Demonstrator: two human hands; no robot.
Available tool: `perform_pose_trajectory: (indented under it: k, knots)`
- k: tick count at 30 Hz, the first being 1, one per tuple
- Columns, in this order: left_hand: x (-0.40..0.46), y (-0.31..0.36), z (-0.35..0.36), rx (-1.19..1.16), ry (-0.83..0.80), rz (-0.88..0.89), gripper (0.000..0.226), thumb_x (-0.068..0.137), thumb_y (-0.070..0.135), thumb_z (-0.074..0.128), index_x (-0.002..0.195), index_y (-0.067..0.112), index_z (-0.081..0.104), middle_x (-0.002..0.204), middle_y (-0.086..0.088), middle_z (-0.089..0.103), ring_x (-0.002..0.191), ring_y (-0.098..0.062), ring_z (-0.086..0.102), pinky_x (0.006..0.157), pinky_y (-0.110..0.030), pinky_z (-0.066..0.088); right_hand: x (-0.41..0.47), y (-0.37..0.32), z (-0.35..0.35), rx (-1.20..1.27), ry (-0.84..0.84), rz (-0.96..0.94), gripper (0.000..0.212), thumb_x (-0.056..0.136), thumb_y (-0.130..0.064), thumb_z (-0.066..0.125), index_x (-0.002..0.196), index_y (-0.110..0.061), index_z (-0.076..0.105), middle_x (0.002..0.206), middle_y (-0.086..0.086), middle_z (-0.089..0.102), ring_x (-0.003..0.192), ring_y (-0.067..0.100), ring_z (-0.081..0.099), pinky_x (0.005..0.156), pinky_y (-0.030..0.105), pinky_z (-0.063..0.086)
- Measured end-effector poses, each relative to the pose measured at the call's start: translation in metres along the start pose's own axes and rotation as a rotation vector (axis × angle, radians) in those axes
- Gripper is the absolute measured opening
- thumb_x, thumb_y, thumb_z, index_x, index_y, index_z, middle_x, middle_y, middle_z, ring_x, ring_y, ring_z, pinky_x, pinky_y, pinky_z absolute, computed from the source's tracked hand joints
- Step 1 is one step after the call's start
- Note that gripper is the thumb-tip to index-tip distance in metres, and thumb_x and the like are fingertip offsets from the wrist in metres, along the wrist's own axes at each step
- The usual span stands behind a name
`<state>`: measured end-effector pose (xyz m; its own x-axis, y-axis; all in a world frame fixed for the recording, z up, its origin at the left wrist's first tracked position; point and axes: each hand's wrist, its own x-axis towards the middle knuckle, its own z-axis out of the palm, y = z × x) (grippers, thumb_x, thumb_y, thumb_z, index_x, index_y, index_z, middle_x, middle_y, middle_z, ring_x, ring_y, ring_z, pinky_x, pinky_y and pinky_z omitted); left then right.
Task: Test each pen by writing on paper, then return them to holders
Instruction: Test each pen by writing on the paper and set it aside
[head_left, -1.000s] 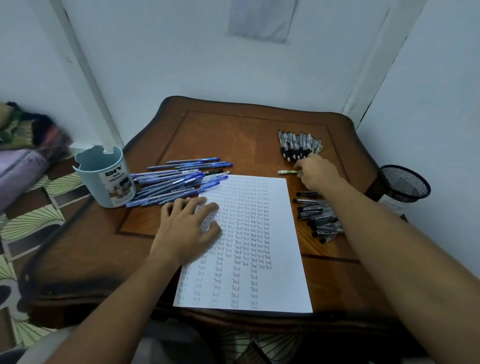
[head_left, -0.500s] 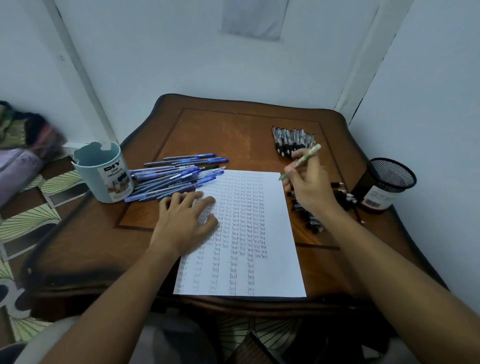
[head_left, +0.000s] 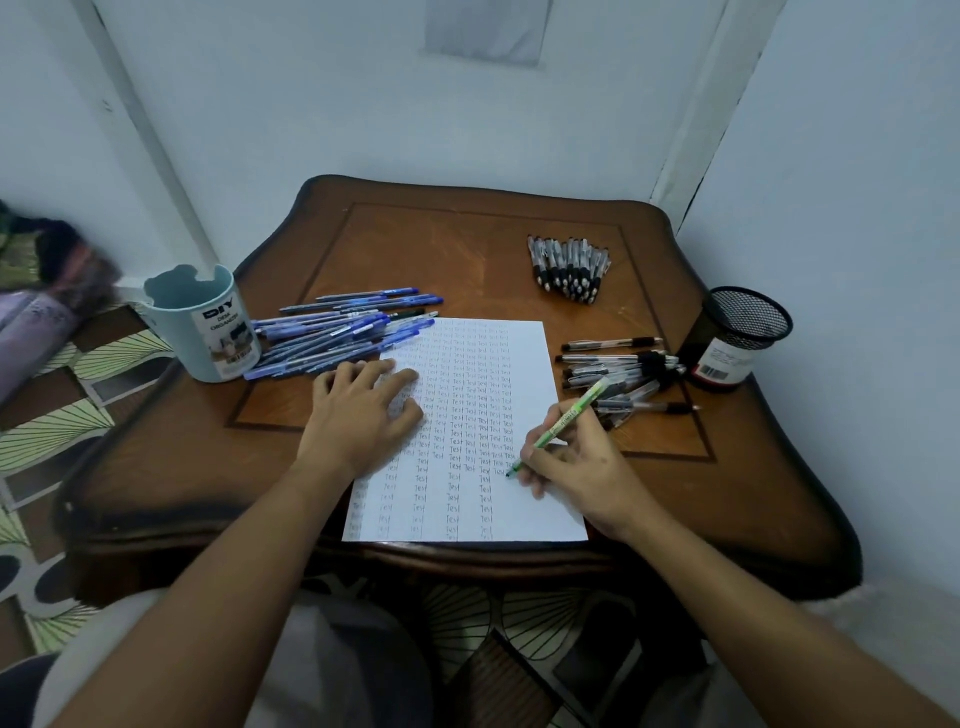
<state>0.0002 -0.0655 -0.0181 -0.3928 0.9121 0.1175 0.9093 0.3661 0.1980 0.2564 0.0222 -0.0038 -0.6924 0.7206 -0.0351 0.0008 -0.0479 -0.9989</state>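
A white sheet of paper (head_left: 524, 358) covered with rows of the word "Test" lies on the wooden table (head_left: 467, 249). My right hand (head_left: 571, 462) grips a green pen (head_left: 574, 410), its tip touching the paper near the right side. My left hand (head_left: 358, 410) rests flat on the paper's left edge. Several blue pens (head_left: 343, 332) lie in a pile left of the sheet. Black pens lie in a neat row (head_left: 569, 267) at the back and a loose heap (head_left: 623, 374) on the right.
A pale blue "DIY" desk organizer cup (head_left: 202, 332) stands at the table's left edge. A black mesh pen holder (head_left: 737, 338) stands at the right edge by the wall. Walls close in behind and on the right; patterned floor lies to the left.
My right hand picked up the green pen from beside the black pens, carried it toward me and set its tip on the paper. My left hand stayed put.
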Motion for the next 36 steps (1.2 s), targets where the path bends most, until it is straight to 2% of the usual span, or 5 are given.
perform_pose_trajectory:
  k: [7,17,21,28,36]
  knots:
    - [0.0032,-0.0011,0.0005,0.003,-0.009,-0.002,0.058,0.088,0.059,0.024,0.140,0.043,0.044,0.152,0.010,0.038,0.134,-0.017,0.029,0.111,-0.046,0.017,-0.0014,0.0053,-0.0029,-0.039,0.028,-0.042,0.035,0.087,0.013,0.063,0.099,-0.010,0.040,0.085,0.019,0.061,0.069,0.030,0.063,0.053,0.034,0.047]
    - [0.0022,-0.0005,0.0000,0.008,0.003,0.003,0.058,0.088,0.059,0.023,0.140,0.042,0.044,0.151,0.009,0.039,0.133,-0.018,0.030,0.111,-0.046,0.018,-0.0016,0.0075,-0.0004,-0.097,0.015,-0.061,0.034,0.088,0.012,0.064,0.098,-0.010,0.041,0.084,0.017,0.063,0.072,0.031,0.063,0.058,0.032,0.050]
    - [0.0026,-0.0012,0.0018,0.008,0.002,0.001,0.058,0.088,0.059,0.023,0.139,0.043,0.045,0.151,0.010,0.039,0.133,-0.018,0.030,0.110,-0.046,0.018,-0.0021,0.0084,-0.0004,-0.076,0.011,-0.050,0.035,0.087,0.015,0.064,0.098,-0.008,0.040,0.081,0.014,0.065,0.070,0.033,0.062,0.057,0.032,0.050]
    - [0.0033,-0.0026,0.0026,0.005,0.001,0.003,0.063,0.086,0.062,0.019,0.140,0.043,0.044,0.151,0.010,0.039,0.134,-0.018,0.029,0.110,-0.046,0.018,-0.0003,0.0084,-0.0013,-0.029,0.022,-0.045,0.034,0.088,0.013,0.063,0.099,-0.010,0.041,0.083,0.018,0.061,0.069,0.031,0.062,0.054,0.033,0.048]
    - [0.0029,-0.0027,0.0034,-0.001,0.019,0.005,0.065,0.084,0.063,0.017,0.139,0.043,0.046,0.150,0.010,0.041,0.132,-0.017,0.031,0.109,-0.046,0.019,-0.0005,0.0101,-0.0008,0.002,0.005,-0.032,0.034,0.080,-0.001,0.068,0.098,-0.011,0.041,0.081,0.013,0.063,0.069,0.032,0.061,0.055,0.034,0.047]
